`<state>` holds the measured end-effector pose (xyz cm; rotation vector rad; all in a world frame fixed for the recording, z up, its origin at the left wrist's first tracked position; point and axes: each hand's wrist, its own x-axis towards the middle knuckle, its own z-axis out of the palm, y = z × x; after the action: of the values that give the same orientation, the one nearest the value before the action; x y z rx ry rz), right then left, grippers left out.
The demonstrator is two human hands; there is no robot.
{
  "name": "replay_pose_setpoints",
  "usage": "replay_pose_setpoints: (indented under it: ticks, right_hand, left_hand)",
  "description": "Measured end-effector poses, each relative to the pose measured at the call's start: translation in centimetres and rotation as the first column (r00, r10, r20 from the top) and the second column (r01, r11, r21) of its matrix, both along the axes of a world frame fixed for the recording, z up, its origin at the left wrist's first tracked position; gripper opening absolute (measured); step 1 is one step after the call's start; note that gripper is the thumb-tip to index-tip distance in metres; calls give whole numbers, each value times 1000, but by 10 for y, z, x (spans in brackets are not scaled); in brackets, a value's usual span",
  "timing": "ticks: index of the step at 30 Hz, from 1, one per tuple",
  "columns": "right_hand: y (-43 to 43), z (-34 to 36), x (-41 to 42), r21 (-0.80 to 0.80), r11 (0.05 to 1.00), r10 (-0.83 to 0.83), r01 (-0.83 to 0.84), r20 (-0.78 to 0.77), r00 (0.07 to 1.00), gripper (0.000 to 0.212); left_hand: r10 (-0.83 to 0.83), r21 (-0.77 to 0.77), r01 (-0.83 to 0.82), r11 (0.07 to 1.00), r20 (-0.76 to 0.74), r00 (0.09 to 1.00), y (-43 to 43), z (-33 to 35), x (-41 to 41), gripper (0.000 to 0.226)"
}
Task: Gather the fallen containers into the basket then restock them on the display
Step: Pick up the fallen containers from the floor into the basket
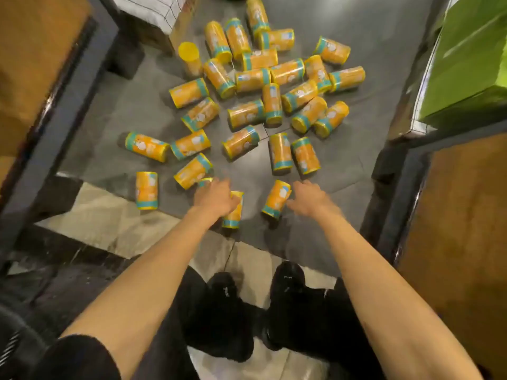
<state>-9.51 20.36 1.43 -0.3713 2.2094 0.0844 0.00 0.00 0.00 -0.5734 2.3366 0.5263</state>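
Note:
Several yellow cylindrical containers with teal bands (248, 145) lie scattered on the dark floor; one (189, 54) stands upright at the back. My left hand (215, 196) reaches down with fingers stretched over one fallen container (233, 215), its fingertips near another (205, 182) that is mostly hidden. My right hand (308, 198) is low beside a tilted container (276, 198), with the thumb side touching it and the fingers extended. Both hands are motion-blurred. No basket is clearly in view.
Brown display platforms with dark frames flank the aisle at left (33, 67) and right (461, 231). A green box (472, 50) sits at the upper right and a pale checked box (153, 9) at the top. My black shoes (285, 292) stand below. A dark object (11, 341) fills the bottom-left corner.

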Motion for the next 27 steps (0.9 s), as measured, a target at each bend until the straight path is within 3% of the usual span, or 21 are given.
replay_pose_setpoints:
  ticks: [4, 9, 13, 19, 22, 27]
  right_hand:
    - [-5, -67, 0, 45, 997, -57, 57, -10, 998, 53]
    - [-1, -136, -9, 54, 984, -163, 170, -109, 981, 54]
    - [4, -168, -16, 9, 969, -240, 245, -184, 953, 58]
    - [8, -207, -15, -41, 928, -373, 371, -140, 917, 65]
    - [10, -225, -11, -93, 856, -514, 508, -55, 856, 68]
    - [5, -240, -8, -218, 658, -728, 721, 59, 683, 75]
  left_hand:
    - [69, 65, -74, 995, 68, 995, 4, -70, 1, 39]
    - [137, 34, -137, 990, 21, 990, 11, -140, -3, 41]
    - [209, 27, -209, 977, 20, 978, 14, -172, -10, 52]
    - [269, 39, -270, 962, 26, 963, 18, -205, -9, 58]
    - [303, 23, -303, 953, -9, 953, 21, -210, -10, 55]
    - [289, 52, -290, 956, 19, 957, 26, -218, -18, 52]
